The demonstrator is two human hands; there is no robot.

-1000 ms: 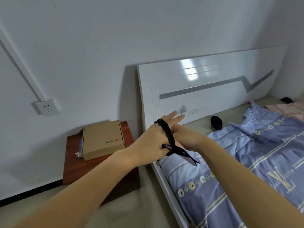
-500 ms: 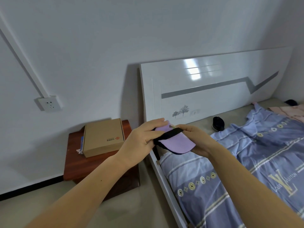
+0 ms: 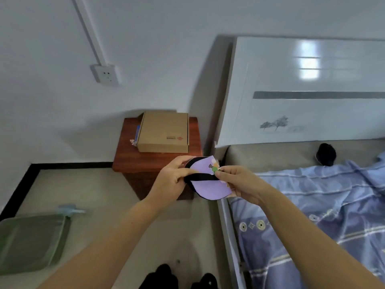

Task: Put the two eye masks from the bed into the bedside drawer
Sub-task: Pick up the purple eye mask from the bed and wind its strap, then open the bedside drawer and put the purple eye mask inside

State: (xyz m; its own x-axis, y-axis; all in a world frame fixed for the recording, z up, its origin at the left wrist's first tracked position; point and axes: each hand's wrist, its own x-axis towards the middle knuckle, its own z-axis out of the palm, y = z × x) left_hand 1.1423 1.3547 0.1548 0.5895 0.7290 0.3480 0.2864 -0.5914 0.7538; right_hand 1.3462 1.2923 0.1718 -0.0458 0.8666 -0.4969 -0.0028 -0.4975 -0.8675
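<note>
A purple eye mask (image 3: 208,187) with black edging and a black strap is folded between both hands, in the air beside the bed's edge. My left hand (image 3: 169,181) grips its left side and my right hand (image 3: 237,182) pinches its right side by a small green and orange print. A black eye mask (image 3: 325,154) lies on the mattress below the headboard. The reddish wooden bedside cabinet (image 3: 133,165) stands just behind the hands; its front is mostly hidden by them.
A cardboard box (image 3: 164,132) sits on the cabinet top. The white headboard (image 3: 302,90) and a blue patterned quilt (image 3: 312,205) fill the right. A green cushion (image 3: 31,243) lies on the floor at left. A wall socket (image 3: 105,75) is above.
The view has tilted down and left, bringing the floor into sight. The mask, first draped by its strap over my left hand, is now folded and held by both hands nearer the cabinet.
</note>
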